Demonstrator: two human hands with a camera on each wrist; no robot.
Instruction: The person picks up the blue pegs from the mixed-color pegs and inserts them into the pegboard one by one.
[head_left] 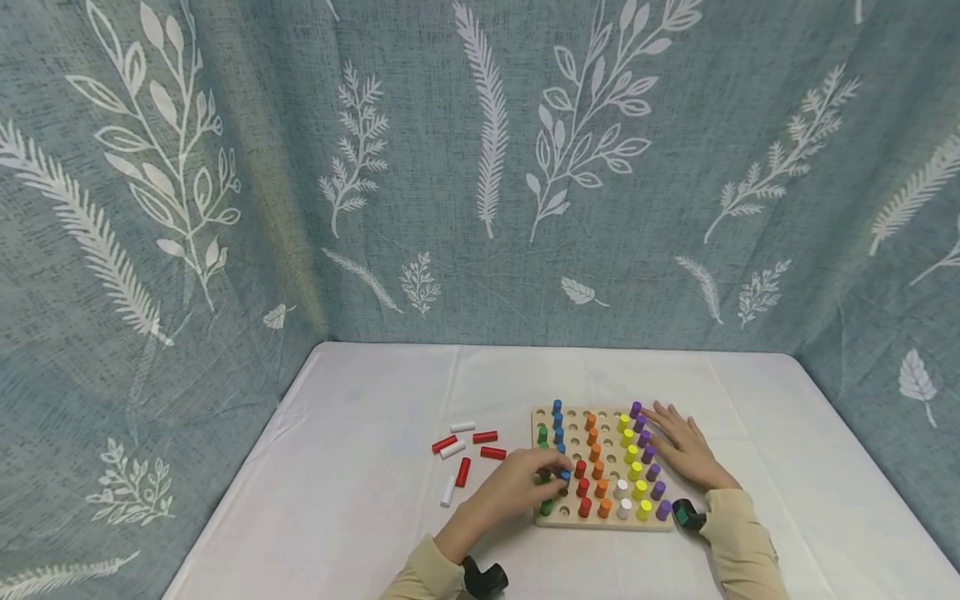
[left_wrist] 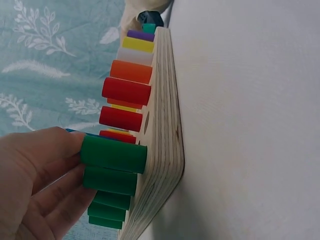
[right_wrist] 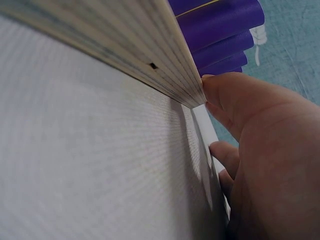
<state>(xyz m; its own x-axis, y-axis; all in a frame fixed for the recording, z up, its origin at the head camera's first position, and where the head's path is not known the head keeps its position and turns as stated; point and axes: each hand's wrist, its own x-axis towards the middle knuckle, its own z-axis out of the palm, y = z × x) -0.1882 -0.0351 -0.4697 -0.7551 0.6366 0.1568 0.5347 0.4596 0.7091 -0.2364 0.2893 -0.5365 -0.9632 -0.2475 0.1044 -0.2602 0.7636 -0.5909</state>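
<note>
A wooden pegboard (head_left: 615,523) holds coloured cylindrical pegs in columns. My left hand (head_left: 517,481) pinches a blue peg (head_left: 566,475) between thumb and fingertips, low in the blue column. In the left wrist view, green pegs (left_wrist: 114,154) hide most of that blue peg, and the left hand (left_wrist: 45,175) is right behind them. Along the board's right side my right hand (head_left: 684,446) lies with fingers spread, beside the purple pegs (head_left: 648,455). In the right wrist view, the thumb of the right hand (right_wrist: 280,135) touches the board's edge (right_wrist: 165,60).
Loose red pegs (head_left: 462,472) and white pegs (head_left: 447,490) lie on the white-covered table (head_left: 360,467) left of the board. Standing in it are also red pegs (head_left: 582,487), orange pegs (head_left: 597,470), white pegs (head_left: 624,508) and yellow pegs (head_left: 636,471). A patterned curtain (head_left: 450,167) encloses the table.
</note>
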